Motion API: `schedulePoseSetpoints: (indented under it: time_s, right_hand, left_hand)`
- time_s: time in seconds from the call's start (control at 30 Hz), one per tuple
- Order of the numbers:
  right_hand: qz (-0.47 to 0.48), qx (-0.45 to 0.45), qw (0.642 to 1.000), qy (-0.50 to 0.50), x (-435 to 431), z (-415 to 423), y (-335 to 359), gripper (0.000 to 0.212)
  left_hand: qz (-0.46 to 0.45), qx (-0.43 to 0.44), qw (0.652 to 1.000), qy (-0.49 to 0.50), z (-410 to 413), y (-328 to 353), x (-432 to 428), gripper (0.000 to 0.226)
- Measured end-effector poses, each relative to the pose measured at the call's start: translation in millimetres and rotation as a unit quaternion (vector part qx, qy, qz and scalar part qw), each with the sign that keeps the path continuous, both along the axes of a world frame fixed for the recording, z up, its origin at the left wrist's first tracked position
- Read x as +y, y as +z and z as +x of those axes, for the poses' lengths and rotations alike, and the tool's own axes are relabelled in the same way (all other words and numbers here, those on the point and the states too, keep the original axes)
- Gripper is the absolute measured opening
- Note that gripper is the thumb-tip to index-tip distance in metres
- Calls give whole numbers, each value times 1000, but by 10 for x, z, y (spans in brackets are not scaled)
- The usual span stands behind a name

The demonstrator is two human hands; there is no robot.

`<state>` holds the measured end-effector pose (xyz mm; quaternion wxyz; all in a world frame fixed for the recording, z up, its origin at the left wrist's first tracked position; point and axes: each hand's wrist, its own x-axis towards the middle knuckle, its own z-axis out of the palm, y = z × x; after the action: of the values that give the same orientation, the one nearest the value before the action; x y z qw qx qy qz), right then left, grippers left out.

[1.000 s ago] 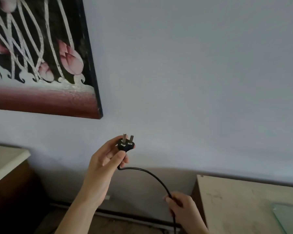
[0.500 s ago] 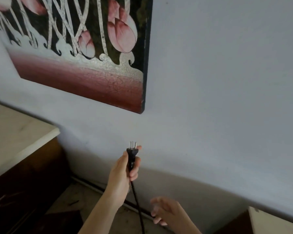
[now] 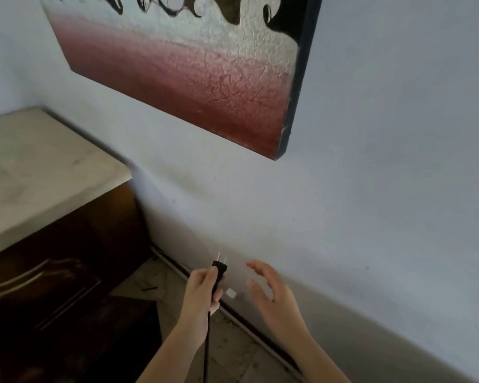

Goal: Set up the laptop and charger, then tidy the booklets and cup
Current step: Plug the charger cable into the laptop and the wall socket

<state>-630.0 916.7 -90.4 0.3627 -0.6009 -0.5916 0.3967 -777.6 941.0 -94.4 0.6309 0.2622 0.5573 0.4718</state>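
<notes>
The left hand (image 3: 202, 293) is wrapped around the black two-pin charger plug (image 3: 219, 269), its grip clamped on the lower part of the plug body. The plug's head and two bare metal pins stick out above the thumb, pointing up toward the wall. From the underside of the fist the thin black cable (image 3: 207, 349) hangs straight down along the forearm to the lower edge of the view. Just to the right, the right hand (image 3: 271, 297) is held empty, fingers spread and curled apart, touching neither plug nor cable. Between the two hands a small white fitting (image 3: 231, 294) sits low on the wall; what it is cannot be told. Beneath lies a pale, scuffed tiled floor (image 3: 227, 352), bordered by a dark skirting strip (image 3: 260, 335) along the wall's foot. To the left stands a dark wooden cabinet (image 3: 56, 272) with a pale stone worktop (image 3: 39, 172), its far edge against the light blue-grey wall (image 3: 385, 161). Higher on that wall hangs a red, silver and black textured painting (image 3: 194, 67).
</notes>
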Motion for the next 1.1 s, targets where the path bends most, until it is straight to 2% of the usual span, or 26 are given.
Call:
schedulePoseSetpoints:
  time_s: [0.07, 0.13, 0.17, 0.23, 0.3, 0.47, 0.57, 0.77, 0.87, 1.1]
  right_hand:
    - [39, -87, 995, 15, 117, 121, -225, 33]
    - [70, -203, 975, 56, 259, 253, -497, 49]
    - [79, -282, 953, 79, 333, 309, -643, 55]
    - [132, -431, 886, 112, 472, 391, -938, 58]
    - [155, -511, 832, 148, 580, 393, -1185, 60]
    - [240, -569, 750, 237, 816, 335, -1943, 70]
    - [262, -600, 704, 275, 897, 278, -2393, 83]
    - [241, -637, 667, 302, 1128, 383, -3245, 105]
    - [265, -648, 645, 308, 1178, 464, -3581, 107]
    - [263, -700, 596, 291, 1389, 714, -4028, 104]
  left_hand:
    - [-5, 47, 999, 7, -31, -283, 119, 21]
    - [-11, 83, 996, 12, -58, -635, 224, 18]
    - [-16, 94, 995, 14, -68, -829, 267, 15]
    - [-28, 96, 995, 19, -64, -1247, 345, 10]
    - [-37, 93, 995, 19, -35, -1682, 437, 7]
    - [-32, 86, 996, -6, 45, -2765, 624, 12]
    - [-42, 69, 997, -13, 33, -3390, 662, 12]
    - [-69, 78, 994, -24, -13, -4554, 759, 14]
    - [-69, 77, 994, -36, 6, -4967, 838, 16]
    - [12, 118, 992, -52, 73, -5520, 1081, 11]
